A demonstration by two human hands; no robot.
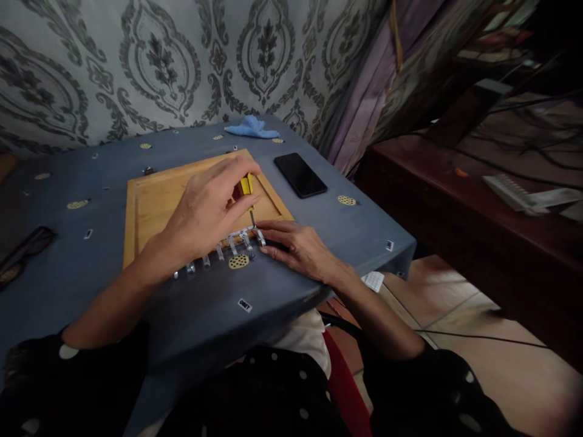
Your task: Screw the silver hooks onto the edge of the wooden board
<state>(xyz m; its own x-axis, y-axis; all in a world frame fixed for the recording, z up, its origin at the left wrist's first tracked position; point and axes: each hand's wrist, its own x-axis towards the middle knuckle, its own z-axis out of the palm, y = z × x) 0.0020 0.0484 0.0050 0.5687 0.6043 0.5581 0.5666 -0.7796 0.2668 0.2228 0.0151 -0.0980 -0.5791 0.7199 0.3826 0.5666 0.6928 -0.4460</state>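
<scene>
My left hand (207, 203) is closed around the handle of a yellow screwdriver (246, 185). The screwdriver stands nearly upright, its shaft pointing down at the right end of a metal hook rail (233, 243). This rail, with several silver hooks, lies along the near edge of a framed wooden panel (157, 197). My right hand (303, 247) rests at the panel's near right corner, fingers stretched out against the last hook and the rail's end. Whether the screwdriver tip sits in a screw is too small to tell. Part of the panel and rail is hidden behind my left hand and forearm.
A black phone (300, 175) lies right of the panel on the blue tablecloth (282, 315). A blue cloth (252, 127) is at the back by the patterned wall. Dark glasses (28, 252) lie at the far left. A dark red bench (455, 206) with cables stands to the right.
</scene>
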